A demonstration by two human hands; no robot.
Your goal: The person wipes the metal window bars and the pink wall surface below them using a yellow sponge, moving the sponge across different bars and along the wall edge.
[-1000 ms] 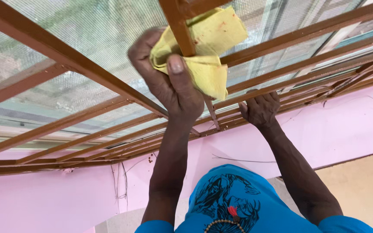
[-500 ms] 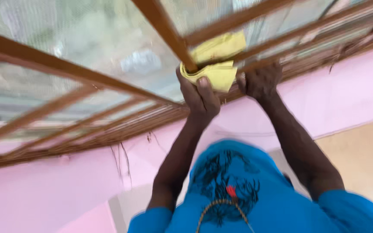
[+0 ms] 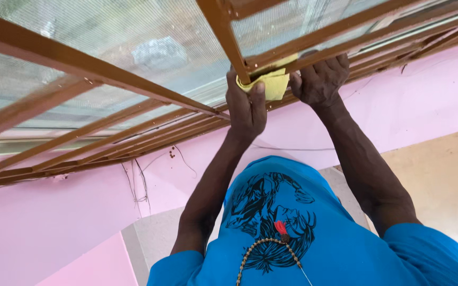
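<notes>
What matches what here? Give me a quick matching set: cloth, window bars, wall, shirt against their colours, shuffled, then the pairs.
Things:
1. cloth
2. window bars
3. wall
4. shirt

Colours:
A. pink
B. blue
C. yellow
D. brown

Pairs: 1-C, 2-D, 3-A, 4-B.

The left hand presses the cloth to a bar; the right hand grips a bar beside it.

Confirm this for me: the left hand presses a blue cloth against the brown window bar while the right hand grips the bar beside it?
Not quite. The head view shows the cloth is yellow, not blue. The left hand does press it against the brown window bar, with the right hand gripping alongside.
</notes>
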